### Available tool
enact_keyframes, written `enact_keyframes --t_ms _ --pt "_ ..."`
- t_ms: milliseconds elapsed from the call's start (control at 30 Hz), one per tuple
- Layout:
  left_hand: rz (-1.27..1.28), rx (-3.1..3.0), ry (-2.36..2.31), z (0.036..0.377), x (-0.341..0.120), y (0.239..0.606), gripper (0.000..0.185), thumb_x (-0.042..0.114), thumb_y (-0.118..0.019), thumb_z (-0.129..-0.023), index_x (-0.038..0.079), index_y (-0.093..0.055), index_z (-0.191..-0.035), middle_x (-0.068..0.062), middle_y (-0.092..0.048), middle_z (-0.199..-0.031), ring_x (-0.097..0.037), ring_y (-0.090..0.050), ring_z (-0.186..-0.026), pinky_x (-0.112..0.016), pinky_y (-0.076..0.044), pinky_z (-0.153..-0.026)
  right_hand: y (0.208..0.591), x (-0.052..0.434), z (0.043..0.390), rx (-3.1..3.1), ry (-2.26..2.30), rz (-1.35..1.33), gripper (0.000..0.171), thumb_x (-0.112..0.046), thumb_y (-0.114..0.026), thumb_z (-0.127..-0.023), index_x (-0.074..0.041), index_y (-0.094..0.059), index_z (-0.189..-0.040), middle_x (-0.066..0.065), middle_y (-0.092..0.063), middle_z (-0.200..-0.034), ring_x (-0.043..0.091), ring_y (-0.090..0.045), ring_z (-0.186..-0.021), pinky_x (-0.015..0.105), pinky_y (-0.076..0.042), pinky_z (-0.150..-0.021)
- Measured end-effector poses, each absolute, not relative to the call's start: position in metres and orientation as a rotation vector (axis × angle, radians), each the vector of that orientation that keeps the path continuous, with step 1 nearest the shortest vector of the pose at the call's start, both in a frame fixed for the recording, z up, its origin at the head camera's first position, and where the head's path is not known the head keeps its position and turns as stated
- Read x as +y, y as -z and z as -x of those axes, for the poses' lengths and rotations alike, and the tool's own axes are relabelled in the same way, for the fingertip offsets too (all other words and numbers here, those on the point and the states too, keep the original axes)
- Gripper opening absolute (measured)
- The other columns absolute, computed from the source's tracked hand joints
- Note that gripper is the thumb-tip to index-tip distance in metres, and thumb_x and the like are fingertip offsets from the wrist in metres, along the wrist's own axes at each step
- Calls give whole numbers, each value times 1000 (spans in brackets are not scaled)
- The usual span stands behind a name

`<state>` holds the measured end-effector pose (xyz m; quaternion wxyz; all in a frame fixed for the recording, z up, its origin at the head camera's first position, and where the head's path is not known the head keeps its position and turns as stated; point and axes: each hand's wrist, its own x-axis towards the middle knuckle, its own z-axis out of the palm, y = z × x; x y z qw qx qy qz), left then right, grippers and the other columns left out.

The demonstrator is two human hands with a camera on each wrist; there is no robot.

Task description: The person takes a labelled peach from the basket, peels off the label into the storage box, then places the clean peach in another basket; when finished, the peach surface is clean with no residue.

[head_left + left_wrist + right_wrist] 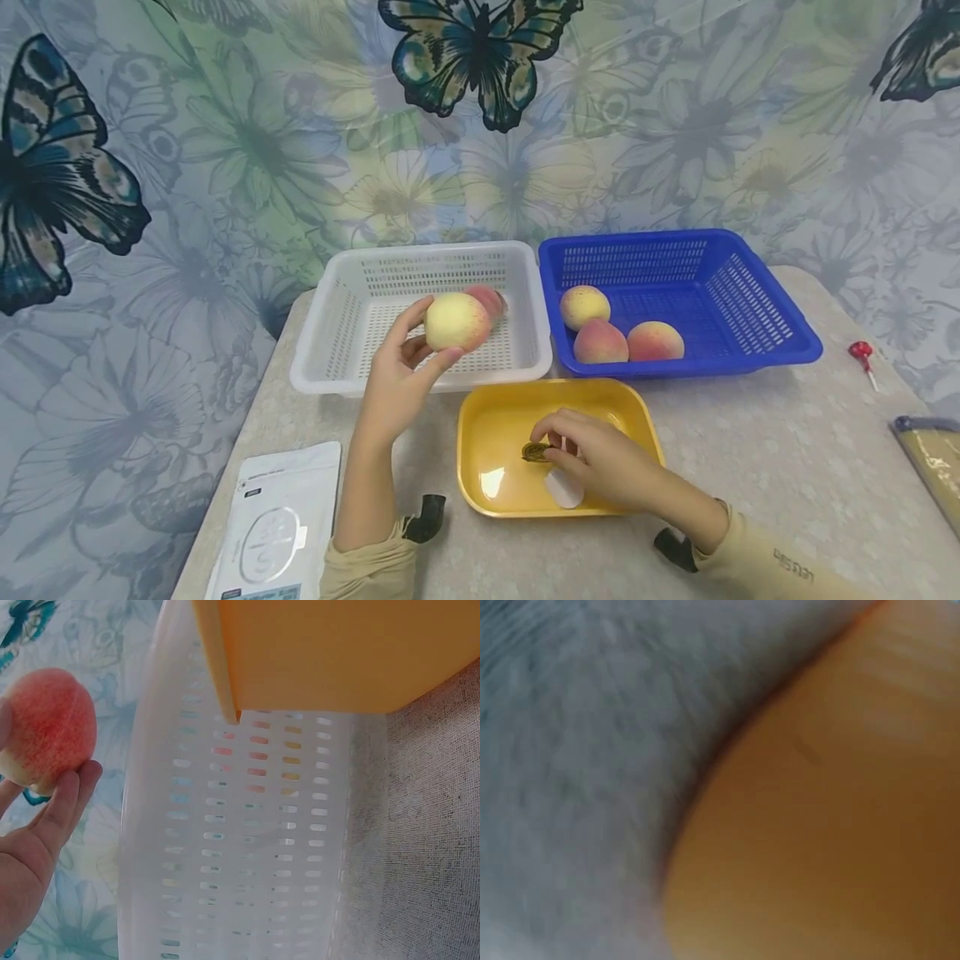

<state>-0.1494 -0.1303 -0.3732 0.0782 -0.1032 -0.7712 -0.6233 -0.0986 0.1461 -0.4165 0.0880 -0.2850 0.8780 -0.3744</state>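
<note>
Pale yellow, pink-blushed round peach [456, 322]

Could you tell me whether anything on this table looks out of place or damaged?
Nothing looks spilled or damaged. The only stray item is a small red object lying alone near the table's right edge, apart from the blue basket and the peaches.

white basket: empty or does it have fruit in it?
Not empty. The white basket holds one peach on its floor. A second peach is above it, gripped in the left hand, not resting inside.
</note>
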Motion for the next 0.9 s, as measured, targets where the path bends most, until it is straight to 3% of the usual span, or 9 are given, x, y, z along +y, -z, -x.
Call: enact_keyframes --t_ms 333,567,900 --pt "281 -2309 1879 147 -132 369 70 23 -79 -86 31 -45 -146 2 -47 -144 -22 -60 -121 -24 -53 -97 433 122 104 2929 760 966 17 -15 -67 -94 -25 -66 -107 -15 -64 -98 2 -60 -89 25 -54 -79" --pt "288 -2294 1901 147 -133 368 71 25 -80 -85 31 -45 -146 1 -47 -145 -22 -59 -121 -24 -54 -95 440 115 104 3065 589 1240 10 -16 -70 -93 -22 -67 -101 -10 -59 -88 8 -59 -78 23 -51 -66" --pt "291 -2291 1902 146 -134 368 72 25 -79 -85 27 -44 -148 0 -47 -145 -23 -59 -121 -24 -54 -96 441 117 104 2875 594 1127 8 -16 -68 -93 -22 -69 -98 -11 -57 -89 6 -56 -81 23 -50 -69"
